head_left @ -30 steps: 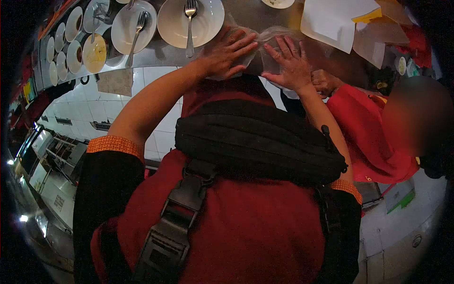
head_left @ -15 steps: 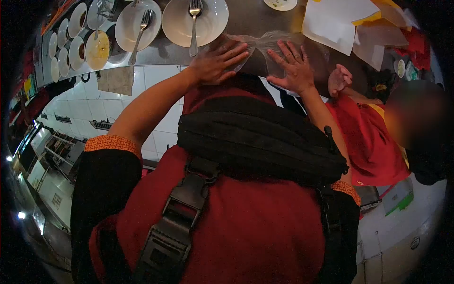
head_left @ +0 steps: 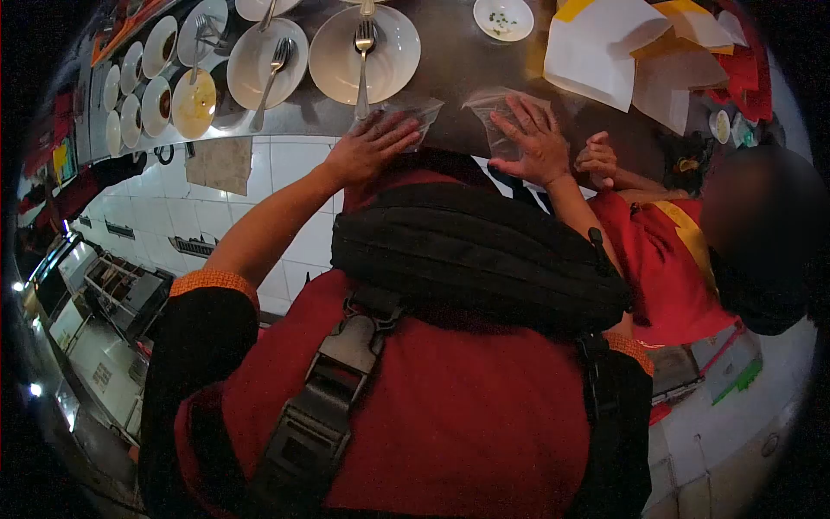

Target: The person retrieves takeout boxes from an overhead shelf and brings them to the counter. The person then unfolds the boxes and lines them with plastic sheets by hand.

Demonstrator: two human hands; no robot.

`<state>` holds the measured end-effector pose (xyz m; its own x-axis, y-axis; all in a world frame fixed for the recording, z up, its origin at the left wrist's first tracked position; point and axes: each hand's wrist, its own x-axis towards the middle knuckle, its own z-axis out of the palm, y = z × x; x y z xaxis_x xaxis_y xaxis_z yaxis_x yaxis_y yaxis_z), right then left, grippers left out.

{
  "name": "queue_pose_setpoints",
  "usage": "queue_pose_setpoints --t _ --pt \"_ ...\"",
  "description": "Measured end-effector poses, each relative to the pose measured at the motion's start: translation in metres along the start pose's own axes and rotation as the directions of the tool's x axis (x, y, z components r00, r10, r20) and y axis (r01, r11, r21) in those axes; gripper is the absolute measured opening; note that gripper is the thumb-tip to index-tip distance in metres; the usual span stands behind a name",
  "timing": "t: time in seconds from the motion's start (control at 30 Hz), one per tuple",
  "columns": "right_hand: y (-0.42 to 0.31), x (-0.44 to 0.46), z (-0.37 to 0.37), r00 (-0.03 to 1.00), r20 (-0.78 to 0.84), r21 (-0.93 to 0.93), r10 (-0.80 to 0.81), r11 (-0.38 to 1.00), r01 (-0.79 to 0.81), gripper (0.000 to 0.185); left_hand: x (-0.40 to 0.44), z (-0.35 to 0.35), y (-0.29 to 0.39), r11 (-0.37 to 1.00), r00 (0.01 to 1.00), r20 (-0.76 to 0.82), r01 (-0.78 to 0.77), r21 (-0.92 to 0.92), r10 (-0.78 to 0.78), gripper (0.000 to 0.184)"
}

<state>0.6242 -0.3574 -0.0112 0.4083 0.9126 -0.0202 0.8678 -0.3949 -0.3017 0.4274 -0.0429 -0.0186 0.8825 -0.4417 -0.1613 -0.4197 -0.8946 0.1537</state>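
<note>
Two clear plastic pieces lie apart on the dark counter (head_left: 458, 112). My left hand (head_left: 373, 149) rests by the counter's edge with fingers stretched out, touching the left plastic piece (head_left: 422, 117). The right plastic piece (head_left: 497, 108) is under and beside the fingers of my right hand (head_left: 534, 143), which is spread palm down. Just beyond my left hand stands a large white bowl (head_left: 333, 56) with a fork (head_left: 364, 65) in it. Another white bowl (head_left: 246, 73) with a fork (head_left: 275, 78) is farther left.
Several small dishes (head_left: 158, 108) line the counter's left end. A small white dish (head_left: 504, 19) with green bits sits at the back. White papers (head_left: 596, 60) lie at the right. A person in red (head_left: 657, 277) is close on the right, one hand (head_left: 596, 160) near mine.
The plastic that spanned between my hands now shows as two separate pieces. My left hand has moved left and slightly down. The other person's hand has shifted, its fingers now more curled.
</note>
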Motion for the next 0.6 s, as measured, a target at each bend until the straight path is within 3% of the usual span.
queue_pose_setpoints --t 0.17,0.2,0.23,0.27,0.3,0.37,0.4,0.43,0.5,0.53,0.57,0.6 --pt "-0.003 -0.003 -0.003 0.998 -0.062 0.008 0.011 1.0 -0.01 0.078 -0.033 0.019 -0.006 0.997 0.997 0.004 0.072 -0.037 -0.072 0.082" --pt "-0.003 -0.004 -0.001 0.994 -0.108 0.055 0.01 0.998 -0.004 0.073 -0.03 0.014 -0.007 0.993 0.989 -0.139 0.041 -0.108 -0.056 0.077" --pt "-0.002 -0.006 0.001 0.988 -0.154 0.101 0.012 0.995 0.004 0.068 -0.027 0.013 -0.01 0.995 0.988 -0.149 0.032 -0.097 -0.046 0.077" --pt "-0.003 -0.007 0.004 0.957 -0.291 0.065 -0.001 0.998 0.02 0.045 -0.024 0.012 -0.012 0.995 0.984 -0.171 0.032 -0.096 -0.049 0.07" --pt "-0.002 -0.01 0.01 0.954 -0.299 0.056 -0.001 0.998 0.018 0.045 -0.022 0.011 -0.014 0.995 0.98 -0.192 0.035 -0.095 -0.053 0.064" --pt "0.004 -0.013 0.023 0.936 -0.338 0.148 0.097 0.988 -0.049 0.026 -0.013 0.008 -0.008 0.986 0.961 -0.264 0.043 -0.163 -0.085 0.058" --pt "-0.007 -0.007 0.011 0.882 -0.455 0.175 0.122 0.984 -0.046 0.014 -0.007 0.005 -0.003 0.97 0.938 -0.324 0.047 -0.238 -0.125 0.052" --pt "-0.01 -0.006 0.01 0.877 -0.466 0.165 0.118 0.985 -0.045 0.014 0.005 -0.007 0.003 0.973 0.935 -0.334 0.042 -0.227 -0.118 0.052" --pt "-0.014 -0.005 0.017 0.726 -0.468 0.511 0.504 0.824 -0.244 0.009 0.032 -0.031 0.02 0.742 0.824 -0.455 -0.063 -0.667 -0.339 0.044" --pt "-0.018 0.003 0.022 0.596 -0.421 0.741 0.683 0.639 -0.208 0.009 0.045 -0.041 0.026 0.566 0.819 -0.376 -0.076 -0.821 -0.435 0.036" --pt "-0.016 0.004 0.021 0.588 -0.43 0.739 0.685 0.642 -0.206 0.009 0.059 -0.051 0.027 0.571 0.82 -0.383 -0.085 -0.816 -0.425 0.036" --pt "-0.015 0.007 0.014 0.572 -0.261 0.937 0.777 0.347 -0.045 0.011 0.073 -0.065 0.028 0.24 0.809 -0.268 -0.162 -0.957 -0.523 0.032"
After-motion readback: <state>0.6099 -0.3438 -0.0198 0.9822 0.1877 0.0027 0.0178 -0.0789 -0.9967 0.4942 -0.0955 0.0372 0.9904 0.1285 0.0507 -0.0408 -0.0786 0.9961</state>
